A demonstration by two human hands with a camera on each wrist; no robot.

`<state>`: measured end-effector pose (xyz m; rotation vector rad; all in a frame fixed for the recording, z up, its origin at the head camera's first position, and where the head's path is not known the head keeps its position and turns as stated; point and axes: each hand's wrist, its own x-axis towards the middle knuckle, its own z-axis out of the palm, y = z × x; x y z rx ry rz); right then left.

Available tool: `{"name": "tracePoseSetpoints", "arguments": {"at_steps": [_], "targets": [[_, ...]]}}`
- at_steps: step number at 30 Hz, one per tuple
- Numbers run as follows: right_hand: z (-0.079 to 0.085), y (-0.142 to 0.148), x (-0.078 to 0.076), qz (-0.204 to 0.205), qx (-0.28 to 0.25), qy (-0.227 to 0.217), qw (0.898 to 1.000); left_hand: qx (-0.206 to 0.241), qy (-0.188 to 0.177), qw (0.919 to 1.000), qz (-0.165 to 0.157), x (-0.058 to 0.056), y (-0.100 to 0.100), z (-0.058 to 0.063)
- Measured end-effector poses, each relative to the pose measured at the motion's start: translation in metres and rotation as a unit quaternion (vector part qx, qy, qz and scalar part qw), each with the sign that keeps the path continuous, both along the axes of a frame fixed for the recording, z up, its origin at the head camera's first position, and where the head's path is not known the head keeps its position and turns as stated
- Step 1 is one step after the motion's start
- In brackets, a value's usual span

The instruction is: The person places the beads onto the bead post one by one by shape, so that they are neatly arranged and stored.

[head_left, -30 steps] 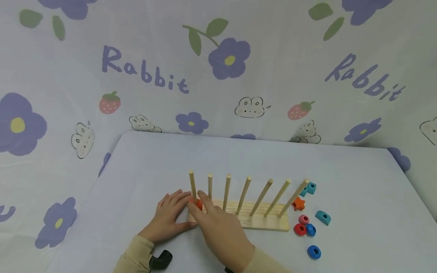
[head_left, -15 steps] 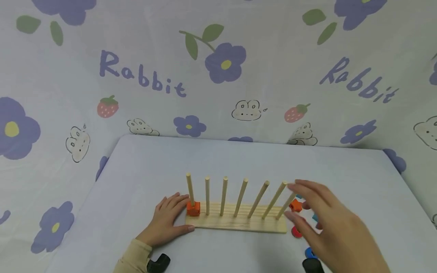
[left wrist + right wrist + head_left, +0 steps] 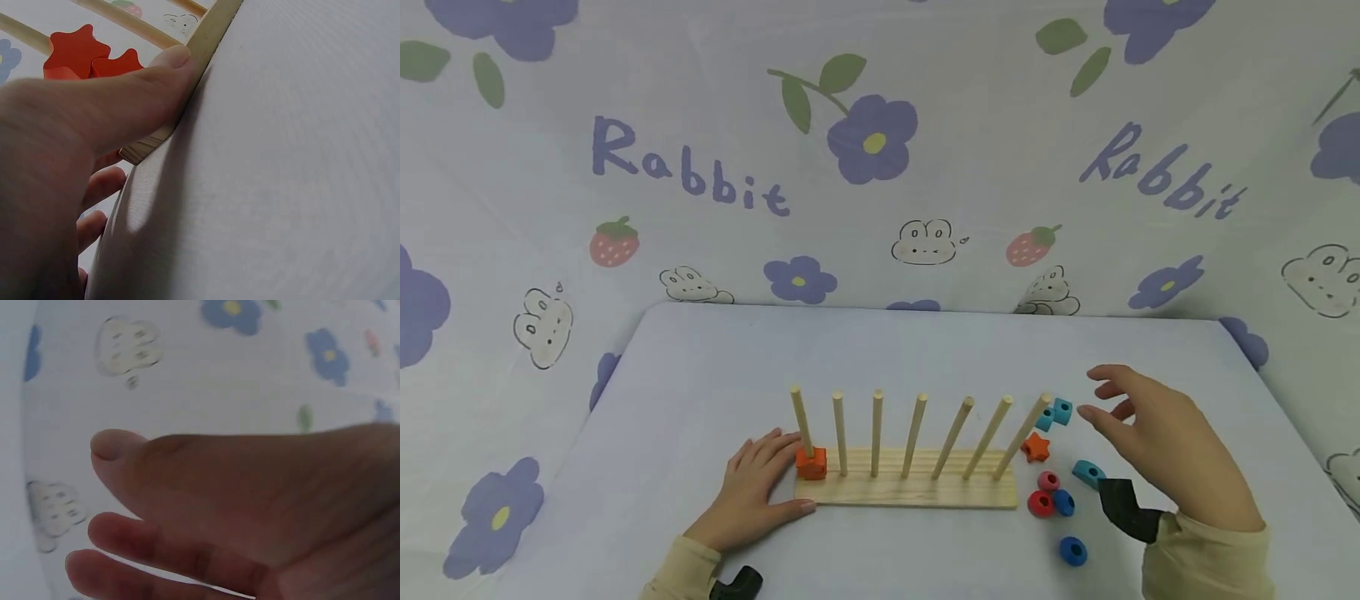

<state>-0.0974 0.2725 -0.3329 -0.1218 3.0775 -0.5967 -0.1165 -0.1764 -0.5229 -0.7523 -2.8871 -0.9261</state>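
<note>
My left hand (image 3: 747, 493) rests at the left end of a wooden peg board (image 3: 917, 492). In the left wrist view its thumb (image 3: 134, 100) lies along the board's front edge, and the other fingers extend past the end. On the leftmost peg, orange star beads (image 3: 811, 463) sit at the bottom, and the left wrist view shows two star outlines (image 3: 78, 50). My right hand (image 3: 1172, 442) hangs over the table right of the board, fingers loosely bent, holding nothing. Nearest to it are two teal beads (image 3: 1062, 411) and a teal half-round bead (image 3: 1088, 474).
Several bare upright pegs (image 3: 877, 433) stand along the board. Right of it lie an orange star bead (image 3: 1036, 448), a pink bead (image 3: 1048, 481), a red bead (image 3: 1041, 504) and two blue beads (image 3: 1072, 551). A patterned cloth (image 3: 850, 192) hangs behind the white table (image 3: 760, 350).
My right hand has let go of the orange star bead at the leftmost peg and swept right, past the loose beads. My left hand has stayed at the board's left end.
</note>
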Motion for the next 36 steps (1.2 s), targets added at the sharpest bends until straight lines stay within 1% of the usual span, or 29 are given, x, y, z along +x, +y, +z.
{"name": "tracePoseSetpoints", "arguments": {"at_steps": [4,8,13,18,22,28,36], "targets": [[-0.026,0.011,-0.022,0.014,-0.011,-0.054,0.998,-0.002,-0.005,1.0,-0.001,0.0,0.0,0.001],[-0.051,0.013,-0.038,0.026,-0.027,-0.107,0.994,-0.005,-0.009,0.9999,0.002,0.002,-0.001,0.001],[-0.071,0.01,-0.051,0.03,-0.035,-0.142,0.989,-0.005,-0.009,0.9999,0.003,0.002,0.0,0.002],[-0.087,0.007,-0.056,0.036,-0.028,-0.189,0.981,-0.009,-0.008,0.9999,0.004,0.002,0.001,0.003],[-0.093,0.002,-0.057,0.038,-0.026,-0.2,0.979,-0.008,-0.009,0.9999,0.003,0.003,0.001,0.004],[-0.091,-0.003,-0.057,0.039,-0.025,-0.21,0.977,-0.006,-0.01,0.9999,0.003,0.002,0.001,0.004],[-0.093,-0.01,-0.057,0.021,-0.008,-0.231,0.973,-0.005,-0.017,0.9998,0.001,0.001,-0.001,0.003]]}}
